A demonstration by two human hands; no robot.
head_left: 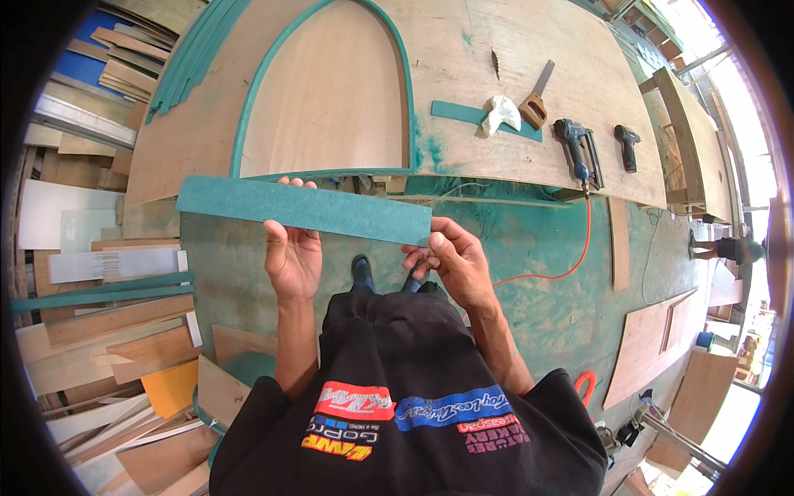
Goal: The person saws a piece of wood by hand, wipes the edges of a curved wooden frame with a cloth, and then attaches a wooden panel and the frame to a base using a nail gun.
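Observation:
Between my two hands I hold a flat teal board point(306, 210), lifted just in front of the workbench edge and sloping slightly down to the right. My left hand point(294, 256) grips it near the middle, thumb on the near face and fingertips showing over the far edge. At its right end, my right hand point(459, 263) pinches the corner between thumb and fingers. Past the board, a teal pointed-arch frame point(411, 107) lies on the plywood bench top point(463, 50).
On the bench's right lie a handsaw point(536, 106), a crumpled white cloth point(501, 116), a teal strip point(455, 111), a nail gun point(572, 142) with an orange hose point(571, 264), and a cordless drill point(627, 147). Teal strips point(194, 58) rest at far left. Wood offcuts point(124, 322) crowd the left side.

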